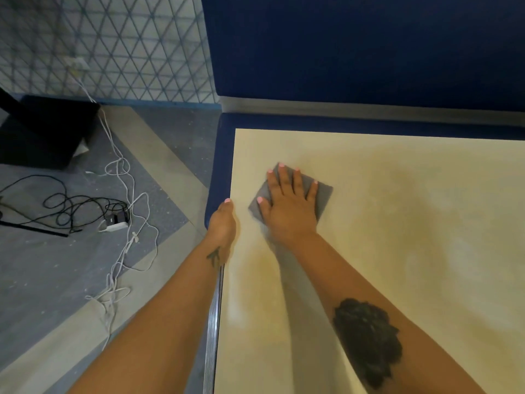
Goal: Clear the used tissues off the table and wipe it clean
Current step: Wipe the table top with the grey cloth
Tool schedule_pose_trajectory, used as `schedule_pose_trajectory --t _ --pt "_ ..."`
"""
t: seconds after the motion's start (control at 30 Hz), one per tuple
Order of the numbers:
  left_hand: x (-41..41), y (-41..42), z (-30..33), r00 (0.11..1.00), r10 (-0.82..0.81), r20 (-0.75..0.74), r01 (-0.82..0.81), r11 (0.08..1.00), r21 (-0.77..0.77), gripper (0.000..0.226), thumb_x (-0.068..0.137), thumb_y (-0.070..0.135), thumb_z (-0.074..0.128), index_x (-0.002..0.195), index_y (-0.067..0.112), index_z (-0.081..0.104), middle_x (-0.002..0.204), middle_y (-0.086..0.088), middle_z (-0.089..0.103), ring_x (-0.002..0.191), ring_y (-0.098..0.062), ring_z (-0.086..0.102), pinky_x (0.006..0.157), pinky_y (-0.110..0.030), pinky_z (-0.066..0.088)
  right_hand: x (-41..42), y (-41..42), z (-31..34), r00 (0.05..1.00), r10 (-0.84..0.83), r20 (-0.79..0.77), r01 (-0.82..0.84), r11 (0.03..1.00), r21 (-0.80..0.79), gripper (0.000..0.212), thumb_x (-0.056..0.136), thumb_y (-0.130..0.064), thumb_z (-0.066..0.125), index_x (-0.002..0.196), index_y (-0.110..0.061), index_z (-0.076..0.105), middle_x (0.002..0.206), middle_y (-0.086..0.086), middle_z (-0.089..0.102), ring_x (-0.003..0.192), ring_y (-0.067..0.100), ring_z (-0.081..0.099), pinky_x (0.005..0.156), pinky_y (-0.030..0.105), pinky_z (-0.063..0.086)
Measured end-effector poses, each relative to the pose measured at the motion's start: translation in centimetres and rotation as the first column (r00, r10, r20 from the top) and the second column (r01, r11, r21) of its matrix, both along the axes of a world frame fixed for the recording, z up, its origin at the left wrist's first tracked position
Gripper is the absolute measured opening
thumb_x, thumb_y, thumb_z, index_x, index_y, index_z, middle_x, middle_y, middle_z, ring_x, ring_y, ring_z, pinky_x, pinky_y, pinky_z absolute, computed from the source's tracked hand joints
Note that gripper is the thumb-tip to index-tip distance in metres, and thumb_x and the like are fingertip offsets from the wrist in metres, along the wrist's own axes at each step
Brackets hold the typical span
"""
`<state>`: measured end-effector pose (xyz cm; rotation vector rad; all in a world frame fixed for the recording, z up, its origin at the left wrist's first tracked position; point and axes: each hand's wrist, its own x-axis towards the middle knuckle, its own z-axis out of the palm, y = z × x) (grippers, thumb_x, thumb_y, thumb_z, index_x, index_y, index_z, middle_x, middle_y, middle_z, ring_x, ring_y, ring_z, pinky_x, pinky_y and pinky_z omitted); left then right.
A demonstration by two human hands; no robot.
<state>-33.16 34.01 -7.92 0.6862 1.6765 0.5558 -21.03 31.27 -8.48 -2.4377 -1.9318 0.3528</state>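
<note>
cloth mostly hidden — left hand's fingers unseen

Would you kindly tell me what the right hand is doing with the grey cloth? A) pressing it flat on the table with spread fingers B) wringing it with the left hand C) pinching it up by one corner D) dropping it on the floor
A: the right hand lies flat, fingers spread, on the grey cloth on the table.

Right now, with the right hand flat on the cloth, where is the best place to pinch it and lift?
Probably the cloth's far-right corner. The right hand covers most of it, fingers spread flat, but that corner shows bare past the little finger. The cloth lies flat on the table, so come from the right, low, and pinch the corner. The left hand grips the table's left edge.
</note>
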Motion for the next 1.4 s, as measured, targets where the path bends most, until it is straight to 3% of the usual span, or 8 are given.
schedule_pose_trajectory --t 0.17,0.37,0.5,0.7,0.9,1.07,1.27,1.4 --pt "-0.7 -0.7 -0.3 0.993 -0.019 0.115 0.020 1.000 -0.009 0.045 0.100 0.036 0.034 0.117 0.002 0.058 0.098 -0.011 0.065 0.086 -0.021 0.061 0.075 -0.031 0.051 -4.3 -1.6 0.1 0.985 0.170 -0.005 -0.170 0.985 0.041 0.068 0.090 -0.056 0.004 0.151 -0.026 0.004 0.160 -0.001 -0.006 0.146 0.025 -0.012 0.113 0.054 -0.013" --pt "-0.8 -1.4 0.1 0.992 0.004 0.128 0.016 0.988 -0.157 0.061 0.099 0.045 0.033 0.142 0.002 0.032 0.145 -0.014 0.038 0.131 -0.030 0.038 0.107 -0.038 0.030 -0.5 -5.3 -0.2 0.980 0.194 -0.049 -0.191 0.979 0.071 0.068 0.089 -0.060 0.011 0.151 -0.032 0.006 0.159 -0.007 -0.003 0.146 0.019 -0.010 0.116 0.051 -0.010" --pt "-1.0 -1.9 -0.2 0.991 0.026 0.131 -0.010 0.993 -0.116 0.061 0.098 0.046 0.033 0.144 0.006 0.031 0.146 -0.014 0.037 0.132 -0.029 0.038 0.109 -0.038 0.029 -1.4 -2.5 0.0 1.000 0.017 -0.004 -0.017 1.000 0.012 0.063 0.097 -0.053 0.014 0.151 -0.027 -0.004 0.159 -0.002 -0.012 0.145 0.024 -0.014 0.111 0.051 -0.015" --pt "-1.7 -3.0 -0.3 0.956 -0.005 0.295 0.015 0.999 -0.030 0.055 0.099 0.051 0.023 0.128 0.014 0.052 0.123 -0.005 0.060 0.107 -0.018 0.058 0.069 -0.024 0.049 -5.7 -4.5 0.3 0.989 0.150 -0.014 -0.149 0.988 0.029 0.069 0.090 -0.057 0.004 0.151 -0.026 0.001 0.159 -0.001 -0.009 0.145 0.025 -0.014 0.112 0.054 -0.015" --pt "-2.0 -4.1 0.4 0.987 -0.010 0.159 0.025 0.995 -0.096 0.059 0.098 0.049 0.029 0.141 0.010 0.037 0.143 -0.009 0.042 0.130 -0.028 0.040 0.105 -0.037 0.032 -1.0 -8.5 -0.2 0.992 0.121 -0.019 -0.120 0.992 0.044 0.067 0.090 -0.059 0.011 0.151 -0.032 0.005 0.159 -0.007 -0.004 0.146 0.020 -0.008 0.114 0.049 -0.012" --pt "-2.2 -5.2 0.7 0.981 0.016 0.192 -0.003 0.998 -0.067 0.056 0.100 0.043 0.024 0.144 0.009 0.030 0.149 -0.010 0.033 0.137 -0.026 0.031 0.110 -0.035 0.024 -3.1 -5.6 -0.1 0.998 -0.061 -0.014 0.061 0.998 0.008 0.063 0.098 -0.050 0.019 0.151 -0.026 -0.005 0.159 -0.001 -0.013 0.145 0.025 -0.015 0.110 0.052 -0.017" --pt "-2.6 -6.4 0.9 0.959 -0.036 0.281 0.062 0.995 -0.084 0.060 0.097 0.054 0.024 0.126 0.010 0.053 0.121 -0.012 0.059 0.107 -0.023 0.055 0.087 -0.034 0.045 -6.8 -9.5 0.0 0.987 0.151 -0.057 -0.146 0.985 0.091 0.070 0.088 -0.057 0.011 0.151 -0.025 0.014 0.160 0.000 0.003 0.146 0.025 -0.004 0.114 0.055 -0.009" --pt "-2.8 -7.2 1.5 0.963 -0.022 0.268 0.061 0.989 -0.138 0.062 0.097 0.055 0.024 0.134 0.012 0.047 0.135 -0.011 0.052 0.121 -0.030 0.049 0.107 -0.042 0.035 -3.5 -12.4 -0.4 0.985 0.164 -0.059 -0.159 0.984 0.084 0.067 0.089 -0.059 0.016 0.150 -0.032 0.009 0.159 -0.007 -0.001 0.146 0.020 -0.008 0.114 0.048 -0.012"
